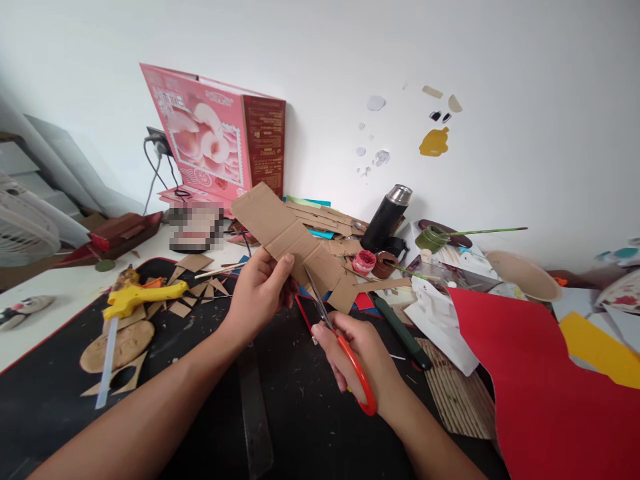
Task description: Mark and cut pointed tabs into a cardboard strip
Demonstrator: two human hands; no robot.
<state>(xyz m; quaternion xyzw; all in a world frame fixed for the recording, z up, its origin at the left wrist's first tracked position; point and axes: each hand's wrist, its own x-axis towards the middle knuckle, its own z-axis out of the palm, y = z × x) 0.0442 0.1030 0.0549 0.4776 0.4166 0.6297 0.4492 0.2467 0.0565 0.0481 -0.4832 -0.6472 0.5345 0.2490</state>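
My left hand (263, 287) is closed on the lower left edge of a creased piece of brown cardboard (283, 227), thumb on top, holding it tilted above the table. My right hand (357, 347) grips a pair of scissors with orange handles (359, 380). The scissor blades reach up to the cardboard's lower edge, close to my left fingertips; how far they have cut in I cannot tell. Below my hands, a dark metal ruler (255, 413) lies on the black mat (305, 433).
At left lie a yellow glue gun (143, 293) and cardboard scraps (195, 263). A pink box (210, 133) stands behind. A black thermos (385, 217), paint jars (364, 262) and a green-handled tool (400, 330) are at right, beside a large red sheet (545, 380).
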